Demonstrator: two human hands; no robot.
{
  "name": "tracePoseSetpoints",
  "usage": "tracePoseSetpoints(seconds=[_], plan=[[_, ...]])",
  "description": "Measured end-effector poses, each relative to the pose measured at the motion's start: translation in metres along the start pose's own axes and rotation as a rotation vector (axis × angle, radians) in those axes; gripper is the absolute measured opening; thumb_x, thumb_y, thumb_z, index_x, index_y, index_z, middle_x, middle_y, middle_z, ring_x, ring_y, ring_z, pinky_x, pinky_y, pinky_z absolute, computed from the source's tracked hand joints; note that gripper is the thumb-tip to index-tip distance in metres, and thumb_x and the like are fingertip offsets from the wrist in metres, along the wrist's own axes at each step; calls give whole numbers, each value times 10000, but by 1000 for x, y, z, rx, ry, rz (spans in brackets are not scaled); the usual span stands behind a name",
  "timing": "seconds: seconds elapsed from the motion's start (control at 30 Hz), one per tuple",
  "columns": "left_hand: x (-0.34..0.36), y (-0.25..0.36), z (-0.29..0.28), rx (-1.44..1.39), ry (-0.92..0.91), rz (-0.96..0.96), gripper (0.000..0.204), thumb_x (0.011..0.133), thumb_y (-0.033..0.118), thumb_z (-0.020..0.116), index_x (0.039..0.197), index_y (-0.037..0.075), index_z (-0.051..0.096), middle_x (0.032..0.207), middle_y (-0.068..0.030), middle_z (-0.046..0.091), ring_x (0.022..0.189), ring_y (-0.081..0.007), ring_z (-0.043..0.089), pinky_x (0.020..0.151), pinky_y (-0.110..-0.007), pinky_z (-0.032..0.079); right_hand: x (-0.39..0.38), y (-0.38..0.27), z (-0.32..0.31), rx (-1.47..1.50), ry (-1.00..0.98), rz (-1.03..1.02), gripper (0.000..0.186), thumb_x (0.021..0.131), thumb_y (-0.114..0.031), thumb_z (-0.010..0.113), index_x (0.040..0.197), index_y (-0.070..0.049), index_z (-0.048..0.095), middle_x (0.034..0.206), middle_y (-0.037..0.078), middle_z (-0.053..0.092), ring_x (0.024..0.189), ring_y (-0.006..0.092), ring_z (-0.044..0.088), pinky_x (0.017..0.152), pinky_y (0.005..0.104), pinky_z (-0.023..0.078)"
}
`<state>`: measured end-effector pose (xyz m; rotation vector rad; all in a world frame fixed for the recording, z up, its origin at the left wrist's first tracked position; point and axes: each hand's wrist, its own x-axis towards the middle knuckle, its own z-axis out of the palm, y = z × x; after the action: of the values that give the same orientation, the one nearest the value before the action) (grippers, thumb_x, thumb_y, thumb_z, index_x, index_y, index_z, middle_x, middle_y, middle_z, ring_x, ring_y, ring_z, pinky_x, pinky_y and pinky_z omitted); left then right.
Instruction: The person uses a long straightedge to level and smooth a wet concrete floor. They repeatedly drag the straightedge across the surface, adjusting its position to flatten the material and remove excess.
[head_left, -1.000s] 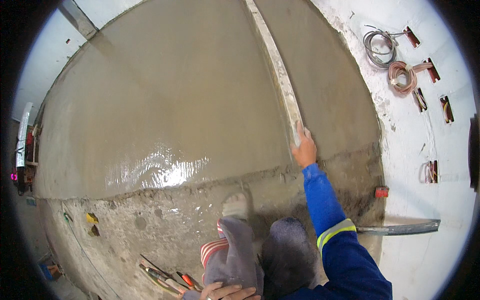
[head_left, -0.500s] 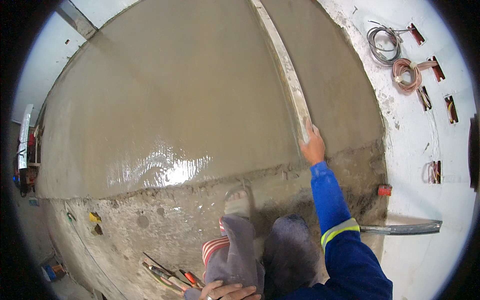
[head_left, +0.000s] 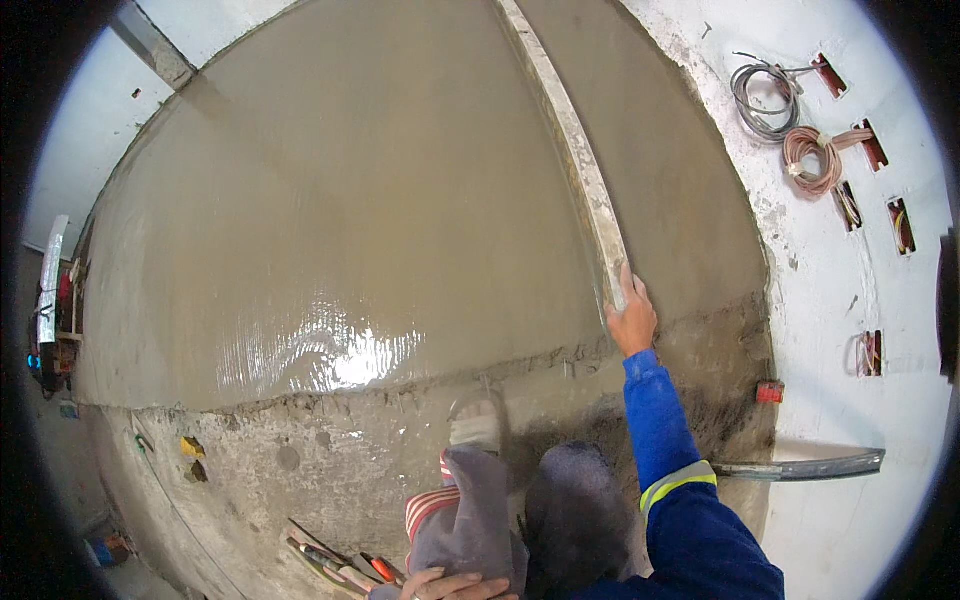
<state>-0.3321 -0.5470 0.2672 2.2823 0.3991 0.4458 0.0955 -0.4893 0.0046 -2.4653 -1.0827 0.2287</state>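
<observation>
Wet screed (head_left: 350, 200) gleams: straightedge (head_left: 570, 130) runs ahead, right hand (head_left: 632, 315) clasping its near end, left hand (head_left: 458, 586) loosely spread on trousers (head_left: 460, 530).

One right hand (head_left: 632, 318) and one left hand (head_left: 455, 584); one long straightedge (head_left: 580, 160) at the right hand. Beyond it to the right: two cable coils, one grey coil (head_left: 742, 107) and one pinkish coil (head_left: 829, 167), plus five clearly visible wall boxes (head_left: 902, 225). Right of the right hand, one red block (head_left: 769, 392) and, nearer, one grey bar (head_left: 825, 466). Beside the left hand, several hand tools (head_left: 350, 572), overlapping too much to count; farther left, one yellow piece (head_left: 190, 447).
</observation>
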Motion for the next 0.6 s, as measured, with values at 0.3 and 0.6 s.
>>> tracePoseSetpoints(seconds=[0.3,0.6], plan=[[6,-2,1,13,-11,4,352,809,252,506,1088,144,690,1261,-164,584,1187,-319,521,1025,-487,328,1,11,2,-48,25,56,815,745,-168,715,1460,-228,328,1334,209,505,1126,411,550,908,485,479],[12,-2,4,12,-23,24,345,803,250,525,1086,143,691,1252,-158,588,1176,-321,525,1014,-485,338,21,31,-5,-82,30,101,835,735,-173,725,1464,-245,324,1328,211,516,1114,403,569,904,487,483]])
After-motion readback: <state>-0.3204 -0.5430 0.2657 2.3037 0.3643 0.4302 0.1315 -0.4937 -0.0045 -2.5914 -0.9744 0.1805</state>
